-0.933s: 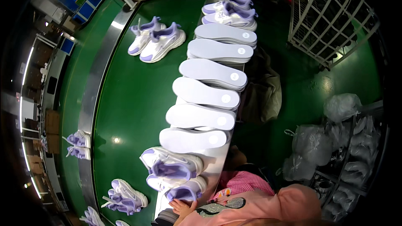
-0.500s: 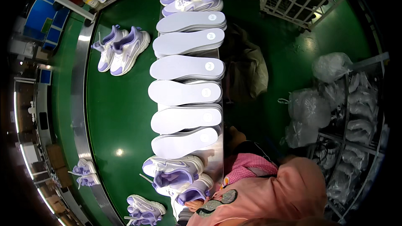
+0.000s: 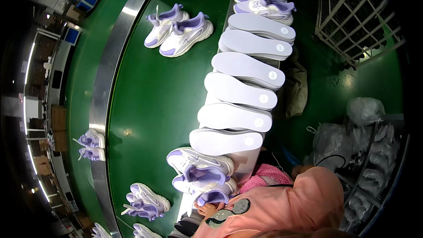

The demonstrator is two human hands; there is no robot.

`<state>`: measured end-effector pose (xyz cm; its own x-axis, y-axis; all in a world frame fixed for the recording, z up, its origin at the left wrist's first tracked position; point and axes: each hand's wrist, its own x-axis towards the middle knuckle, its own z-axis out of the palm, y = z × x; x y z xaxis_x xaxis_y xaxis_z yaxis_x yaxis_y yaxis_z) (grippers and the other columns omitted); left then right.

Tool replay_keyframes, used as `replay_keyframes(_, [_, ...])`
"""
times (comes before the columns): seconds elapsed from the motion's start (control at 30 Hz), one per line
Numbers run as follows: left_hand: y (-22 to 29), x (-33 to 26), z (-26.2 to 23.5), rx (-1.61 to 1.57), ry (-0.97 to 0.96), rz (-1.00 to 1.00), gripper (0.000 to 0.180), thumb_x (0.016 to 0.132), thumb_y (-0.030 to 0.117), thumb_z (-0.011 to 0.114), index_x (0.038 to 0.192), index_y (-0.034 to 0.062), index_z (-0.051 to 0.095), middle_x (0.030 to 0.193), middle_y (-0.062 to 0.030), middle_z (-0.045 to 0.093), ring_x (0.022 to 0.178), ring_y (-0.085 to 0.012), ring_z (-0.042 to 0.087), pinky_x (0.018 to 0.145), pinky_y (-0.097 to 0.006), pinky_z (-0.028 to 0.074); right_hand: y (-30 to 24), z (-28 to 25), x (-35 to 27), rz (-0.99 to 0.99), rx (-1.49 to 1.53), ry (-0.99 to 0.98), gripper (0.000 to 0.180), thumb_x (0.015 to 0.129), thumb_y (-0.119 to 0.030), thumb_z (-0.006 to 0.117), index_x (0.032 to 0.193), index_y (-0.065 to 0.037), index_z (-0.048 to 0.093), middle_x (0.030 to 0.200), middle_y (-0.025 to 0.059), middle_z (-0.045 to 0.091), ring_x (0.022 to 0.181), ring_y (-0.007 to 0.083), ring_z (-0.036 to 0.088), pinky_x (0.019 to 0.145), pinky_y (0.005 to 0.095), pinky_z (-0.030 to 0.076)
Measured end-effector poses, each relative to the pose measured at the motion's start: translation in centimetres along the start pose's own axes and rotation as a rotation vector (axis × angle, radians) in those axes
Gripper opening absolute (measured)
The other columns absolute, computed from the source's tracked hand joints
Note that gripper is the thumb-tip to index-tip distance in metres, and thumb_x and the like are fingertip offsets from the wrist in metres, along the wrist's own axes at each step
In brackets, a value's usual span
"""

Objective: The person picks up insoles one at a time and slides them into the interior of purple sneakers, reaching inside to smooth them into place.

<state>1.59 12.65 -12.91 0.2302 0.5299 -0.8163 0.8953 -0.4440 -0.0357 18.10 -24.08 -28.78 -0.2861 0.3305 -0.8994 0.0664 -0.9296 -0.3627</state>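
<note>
Hand (image 3: 207,210) on purple-white mesh sneaker (image 3: 207,189), flat oval foam insoles (image 3: 233,117) – stacked

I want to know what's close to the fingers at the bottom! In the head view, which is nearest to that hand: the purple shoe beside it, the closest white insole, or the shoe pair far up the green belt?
1. Purple shoe, touching the hand.
2. Nearest white insole, just above.
3. Shoe pair, far up the belt.

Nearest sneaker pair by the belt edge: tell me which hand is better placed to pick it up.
Left, probably. The left hand shows fingers right at the lower sneaker; the right hand is hidden by pink clothing.
</note>
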Motion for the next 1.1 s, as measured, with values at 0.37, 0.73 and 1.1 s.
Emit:
replay_keyframes(0.37, [-1.5,-6.7,-2.6,-0.179,0.122,0.072,0.108,0.065,0.071,0.044,0.119,-0.0192,0.018,0.131,-0.0351,-0.006,0.121,-0.0478,-0.012,0.093,-0.056,-0.010,2.0,-4.4,1.4,-0.073,-0.355,-0.034,0.030,0.072,-0.029,0.053,0.089,-0.006,0.063,0.096,0.0180,0.059,0.085,0.0293,0.058,0.074,0.0358,0.044])
replay_keyframes(0.73, [-5.8,-8.7,6.0,-0.297,0.504,0.109,0.091,0.069,0.060,0.049,0.135,0.0098,0.010,0.138,-0.0226,0.000,0.128,-0.0349,-0.007,0.096,-0.054,-0.005,0.0,-8.8,0.9,-0.248,-0.241,0.545,0.025,0.077,-0.020,0.052,0.092,-0.002,0.060,0.091,0.0129,0.062,0.084,0.0208,0.057,0.074,0.0314,0.044])
replay_keyframes(1.1, [-10.4,-6.4,7.3,-0.708,0.663,0.243,0.066,0.074,0.050,0.052,0.125,0.0114,0.037,0.138,-0.0200,0.012,0.129,-0.0323,0.004,0.096,-0.053,-0.007,-25.1,0.4,-18.7,-0.875,-0.101,0.309,0.021,0.083,-0.014,0.051,0.097,0.001,0.056,0.083,0.0064,0.061,0.074,0.0120,0.058,0.066,0.0230,0.045])
